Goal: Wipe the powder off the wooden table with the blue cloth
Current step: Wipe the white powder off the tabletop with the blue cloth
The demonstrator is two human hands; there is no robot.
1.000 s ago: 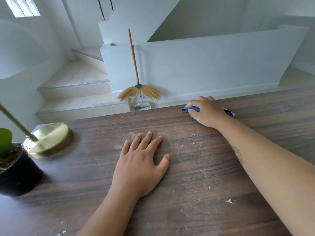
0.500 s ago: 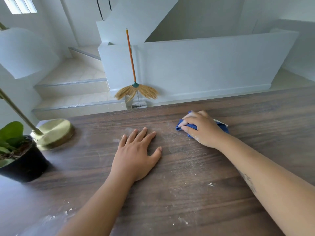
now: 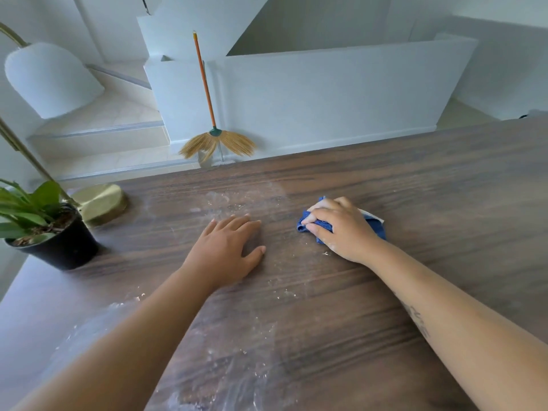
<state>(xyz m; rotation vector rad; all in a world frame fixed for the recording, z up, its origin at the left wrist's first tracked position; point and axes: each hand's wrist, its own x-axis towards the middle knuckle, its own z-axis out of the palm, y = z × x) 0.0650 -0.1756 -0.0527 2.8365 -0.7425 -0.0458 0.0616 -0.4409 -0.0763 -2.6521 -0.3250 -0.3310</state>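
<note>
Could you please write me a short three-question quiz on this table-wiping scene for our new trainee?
1. True or false: the left hand lies flat on the wooden table, holding nothing.
2. Which hand presses the blue cloth: A) left, B) right, C) both?
3. Name the black-potted item at the table's left edge.

Key:
1. True.
2. B, the right hand is bunched on the cloth.
3. The plant, beside the lamp's brass base. Powder remains near the front edge.
</note>
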